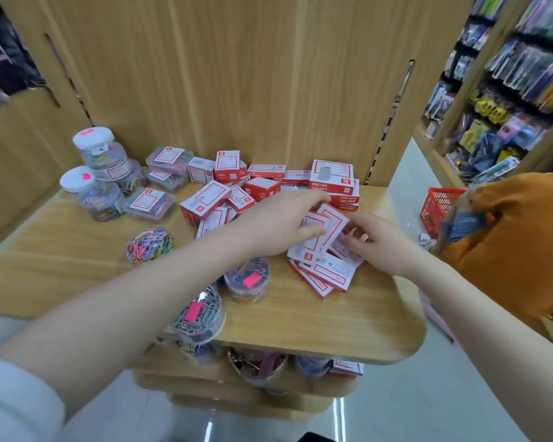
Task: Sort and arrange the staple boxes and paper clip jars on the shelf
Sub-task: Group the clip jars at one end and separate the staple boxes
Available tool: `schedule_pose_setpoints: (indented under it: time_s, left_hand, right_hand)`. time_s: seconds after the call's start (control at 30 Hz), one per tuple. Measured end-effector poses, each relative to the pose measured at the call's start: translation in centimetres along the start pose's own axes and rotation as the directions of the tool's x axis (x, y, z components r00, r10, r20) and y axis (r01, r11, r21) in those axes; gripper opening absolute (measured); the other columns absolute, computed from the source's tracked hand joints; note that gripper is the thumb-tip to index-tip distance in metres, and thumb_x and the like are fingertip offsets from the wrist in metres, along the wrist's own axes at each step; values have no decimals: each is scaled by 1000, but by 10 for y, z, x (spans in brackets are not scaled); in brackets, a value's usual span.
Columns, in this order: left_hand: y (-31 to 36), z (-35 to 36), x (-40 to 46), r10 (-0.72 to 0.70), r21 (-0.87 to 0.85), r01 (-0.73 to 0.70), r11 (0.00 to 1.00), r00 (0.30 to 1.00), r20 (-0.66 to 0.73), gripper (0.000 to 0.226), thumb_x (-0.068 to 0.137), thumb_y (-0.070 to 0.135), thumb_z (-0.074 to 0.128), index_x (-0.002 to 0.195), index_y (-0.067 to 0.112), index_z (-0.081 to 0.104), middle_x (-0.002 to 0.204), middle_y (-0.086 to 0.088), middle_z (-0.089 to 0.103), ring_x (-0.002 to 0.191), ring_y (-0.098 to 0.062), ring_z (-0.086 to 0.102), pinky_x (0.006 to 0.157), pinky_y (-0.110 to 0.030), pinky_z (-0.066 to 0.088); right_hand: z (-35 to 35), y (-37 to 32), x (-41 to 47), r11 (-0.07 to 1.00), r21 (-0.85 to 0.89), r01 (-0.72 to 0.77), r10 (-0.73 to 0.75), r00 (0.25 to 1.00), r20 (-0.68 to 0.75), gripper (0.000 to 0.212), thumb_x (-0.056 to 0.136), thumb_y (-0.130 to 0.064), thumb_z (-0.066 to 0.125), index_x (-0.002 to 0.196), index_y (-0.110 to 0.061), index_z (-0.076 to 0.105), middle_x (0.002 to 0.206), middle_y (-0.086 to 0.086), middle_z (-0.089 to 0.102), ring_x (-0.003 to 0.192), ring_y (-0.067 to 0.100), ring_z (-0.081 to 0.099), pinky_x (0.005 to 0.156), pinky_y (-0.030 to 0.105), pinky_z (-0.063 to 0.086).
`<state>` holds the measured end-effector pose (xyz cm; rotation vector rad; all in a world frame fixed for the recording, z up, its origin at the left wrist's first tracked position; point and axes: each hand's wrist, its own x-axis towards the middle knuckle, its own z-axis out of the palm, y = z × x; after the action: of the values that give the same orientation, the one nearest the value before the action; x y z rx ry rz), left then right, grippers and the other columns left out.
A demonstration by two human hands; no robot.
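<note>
While both bare arms are reaching across the wooden shelf (348, 327), the left hand (278, 224) is closing its fingers and thumb on a red-and-white staple box (312, 232), which is sitting tilted on top of a loose heap of flat staple boxes (328, 271) near the shelf's right front. The right hand (375, 242) is touching the right edge of the same cluster with bent fingers, but whether it is actually pinching a box I cannot tell, since its fingertips are lying partly behind the cards. Behind the hands, more staple boxes (237, 193) are lying jumbled against the back panel (237, 74), some upright and some tipped. Two tall paper clip jars (99, 151) with white lids are standing at the far left, with flat clear clip cases (152, 204) just beside them. Three round tubs of coloured clips (150, 244) are sitting along the front left, the nearest at the shelf's edge. A red basket (438, 208) is showing to the right, beside an orange garment (517, 244).
</note>
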<state>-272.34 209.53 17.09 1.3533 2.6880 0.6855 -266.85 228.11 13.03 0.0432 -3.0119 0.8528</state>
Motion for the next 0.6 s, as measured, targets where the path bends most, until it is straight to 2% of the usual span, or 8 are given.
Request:
schedule_pose_setpoints:
  time_s: [0.1,0.23,0.3,0.4,0.5,0.53,0.6]
  left_hand:
    - [-13,5,2,-45,102,41,994,999,28,48,89,30,58,133,15,43,136,-3,47,126,-18,40,102,-28,31]
    - [-22,9,-1,-59,88,56,995,998,32,42,88,32,58,126,15,51,133,-3,46,125,-21,36,103,-29,27]
    - [-25,2,-5,-42,67,43,997,999,-21,43,87,34,59,125,16,52,129,-2,50,123,-20,39,102,-29,29]
    - [-34,-21,-20,-46,34,52,998,986,-162,40,87,32,59,123,14,54,122,-3,55,116,-17,46,98,-23,32]
    - [-50,-44,-47,-61,38,73,997,964,-259,33,87,26,62,117,12,59,109,1,59,99,-9,51,81,-7,33]
    - [-57,-49,-57,-69,45,85,995,957,-281,32,86,26,63,115,12,60,104,4,58,95,-7,50,79,-5,33]
    - [-73,-55,-79,-99,46,118,992,947,-306,37,83,37,61,112,13,61,99,8,56,92,-6,50,79,-10,38]
  right_hand:
    - [1,-3,2,1000,13,2,-2,1000,21,10,87,-17,58,97,-21,56,94,-5,60,73,8,52,73,27,44]
    - [1,-5,5,997,-73,-27,26,1000,-14,21,86,-19,59,106,-13,59,103,2,62,78,17,54,76,33,46]
    - [-3,-10,6,998,-66,-16,8,993,-120,19,87,-18,57,105,-12,59,103,3,61,79,20,57,73,31,44]
    - [-10,-26,9,987,-123,105,-132,964,-231,19,87,-15,57,105,-11,60,98,0,58,83,20,57,72,25,37]
    - [-10,-54,8,941,-115,319,-331,937,-110,21,86,-22,61,105,-13,59,97,-4,54,86,13,52,75,23,38]
    - [-7,-63,7,915,-96,393,-397,918,-28,25,85,-27,61,106,-13,59,101,-3,55,88,11,50,77,22,38]
    - [5,-78,7,865,-69,497,-484,862,150,37,81,-37,59,110,-15,58,111,0,56,97,13,51,84,23,39]
